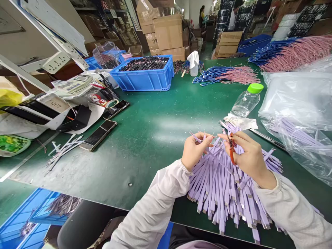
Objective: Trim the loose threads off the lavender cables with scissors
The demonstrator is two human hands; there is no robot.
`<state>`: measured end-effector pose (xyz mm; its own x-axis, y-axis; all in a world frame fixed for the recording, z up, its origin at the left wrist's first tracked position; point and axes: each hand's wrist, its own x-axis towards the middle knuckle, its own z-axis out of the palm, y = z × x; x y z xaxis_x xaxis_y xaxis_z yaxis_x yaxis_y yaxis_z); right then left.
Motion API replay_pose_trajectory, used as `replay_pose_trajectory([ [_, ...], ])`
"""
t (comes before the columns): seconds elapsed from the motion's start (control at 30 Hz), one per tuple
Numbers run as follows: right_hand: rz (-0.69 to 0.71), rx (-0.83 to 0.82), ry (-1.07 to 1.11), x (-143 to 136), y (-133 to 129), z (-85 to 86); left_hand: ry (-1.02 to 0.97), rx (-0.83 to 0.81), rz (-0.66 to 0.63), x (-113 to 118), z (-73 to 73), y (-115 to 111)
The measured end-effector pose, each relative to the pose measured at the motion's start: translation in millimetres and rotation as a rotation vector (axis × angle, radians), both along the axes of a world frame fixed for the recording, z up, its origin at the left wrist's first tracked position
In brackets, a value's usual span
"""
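Observation:
My left hand (197, 149) pinches a flat lilac USB cable (220, 162) near its stripped wire end, above the pile. In my right hand (246, 154) is a small pair of orange-handled snips (231, 152), held in the palm while thumb and forefinger reach toward the thin wires at the cable's end. Whether those fingertips touch the wires, I cannot tell. Beneath both hands a heap of lilac cables (220, 193) is spread out, metal plugs toward the table's front edge and bare wire ends away from me.
A clear bottle with a green cap (246, 100) lies tilted beyond the heap on a white cloth (242, 122). Plastic bags (298, 97) cover the right side. A blue bin (145, 77) of black cables stands at the back. Phones (99, 135) and cut lilac scraps (63, 152) lie left.

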<state>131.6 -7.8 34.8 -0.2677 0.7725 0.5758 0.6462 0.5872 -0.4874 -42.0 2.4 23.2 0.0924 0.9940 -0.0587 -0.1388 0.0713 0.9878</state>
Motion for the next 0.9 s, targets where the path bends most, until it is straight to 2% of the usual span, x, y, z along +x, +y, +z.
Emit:
replay_pose_trajectory([
  [0.1, -0.022, -0.072, 0.040, 0.3, 1.2, -0.8, -0.032, -0.011, 0.009, 0.4, -0.3, 1.1],
  [0.17, -0.022, -0.232, 0.119, 0.1, 0.9, 1.8, -0.031, -0.006, 0.022, 0.1, -0.2, 1.6],
  [0.23, 0.037, -0.506, 0.258, -1.3, -1.5, 7.2, -0.023, 0.008, 0.033, -0.5, -0.3, 2.0],
  [0.33, 0.278, -0.984, 0.549, -7.1, -9.1, 18.0, -0.006, 0.029, 0.046, -0.9, -1.4, 2.5],
  [0.43, 0.453, -1.283, 0.737, -15.6, -16.9, 24.8, -0.003, 0.033, 0.064, -0.6, -3.2, 2.8],
  [0.6, 0.446, -1.400, 0.828, -23.5, -20.4, 22.0, -0.021, 0.035, 0.078, -0.2, -3.6, 2.5],
  [0.9, 0.370, -1.406, 0.868, -26.2, -20.3, 20.2, 0.005, 0.043, 0.089, -0.3, -2.3, 1.2],
])
